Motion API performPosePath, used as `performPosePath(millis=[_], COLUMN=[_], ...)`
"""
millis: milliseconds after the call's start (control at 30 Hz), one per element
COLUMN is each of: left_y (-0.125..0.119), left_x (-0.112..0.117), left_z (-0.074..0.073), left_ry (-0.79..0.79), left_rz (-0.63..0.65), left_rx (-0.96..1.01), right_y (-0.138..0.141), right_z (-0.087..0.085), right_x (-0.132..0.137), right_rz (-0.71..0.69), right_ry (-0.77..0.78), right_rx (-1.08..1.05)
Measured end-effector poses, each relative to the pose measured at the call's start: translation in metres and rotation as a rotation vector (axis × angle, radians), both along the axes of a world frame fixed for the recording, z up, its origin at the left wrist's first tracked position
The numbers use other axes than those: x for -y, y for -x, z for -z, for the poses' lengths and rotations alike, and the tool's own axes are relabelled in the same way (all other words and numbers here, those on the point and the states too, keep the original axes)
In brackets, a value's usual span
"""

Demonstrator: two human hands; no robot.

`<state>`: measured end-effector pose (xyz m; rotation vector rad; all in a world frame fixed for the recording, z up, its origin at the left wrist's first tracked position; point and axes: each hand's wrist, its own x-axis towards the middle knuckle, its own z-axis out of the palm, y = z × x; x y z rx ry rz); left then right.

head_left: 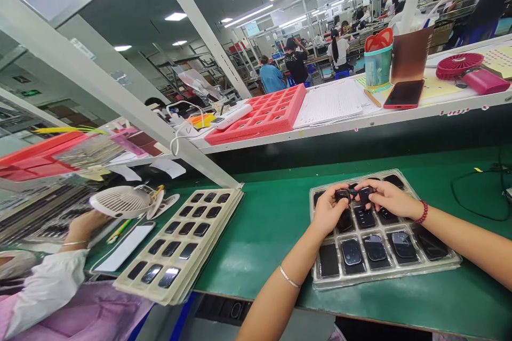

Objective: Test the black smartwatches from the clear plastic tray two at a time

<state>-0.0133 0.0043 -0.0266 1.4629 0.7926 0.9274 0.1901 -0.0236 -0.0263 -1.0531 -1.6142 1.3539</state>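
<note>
Well, both bare hands meet over the top row of a clear plastic tray (386, 277), their fingers closed. The left hand (328, 209) pinches a small black piece (342, 195), and the right hand (386, 198) pinches a second small black piece (365, 194) just beside it; what the pieces are is too small to tell. A thin silver bangle (288, 277) circles the left wrist, and a red beaded bracelet (421, 212) circles the right. Directly below the grip, dark glossy rectangular devices (352, 252) lie in the tray's pockets. The tray rests on a green bench mat (264, 256), with a loose black cable (476, 200) to the right of the hands. Left of the grip lies a cream tray stack (178, 245) holding rows of dark glossy panels. Farther left, a co-worker's hand (86, 225) holds a white handheld fan (120, 201) above the mat, with a white sleeve (48, 290) beside it. Beyond the grip, a raised white shelf (352, 125) carries a red foam tray (256, 116), a stack of ruled papers (330, 104), a red-cased phone (405, 94), a teal cup (378, 66), and a red fan (456, 65). Past the shelf, other workers (296, 61) stand and sit among benches under ceiling lights.
</note>
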Motion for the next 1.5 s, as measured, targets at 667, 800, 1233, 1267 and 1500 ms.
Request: performPosePath(millis=[667, 800, 1233, 1267, 1500], left_y=[0.001, 0.001, 0.003, 0.003, 0.004], left_x=[-0.002, -0.001, -0.003, -0.003, -0.002], left_z=[0.007, 0.005, 0.007, 0.008, 0.010], left_ry=[-0.099, -0.085, -0.020, -0.033, -0.083], left_rz=[-0.017, -0.012, 0.065, 0.063, 0.064], left_rx=[-0.071, -0.049, 0.006, -0.001, -0.072], right_y=[0.000, 0.000, -0.004, -0.004, -0.005], right_z=[-0.001, -0.001, 0.003, 0.003, 0.005], right_x=[0.001, 0.001, -0.003, -0.003, -0.001], right_rz=[-0.012, -0.001, -0.017, -0.026, -0.048], right_ry=[-0.013, -0.010, -0.032, -0.045, -0.133], right_rx=[-0.021, -0.038, -0.023, -0.007, 0.079])
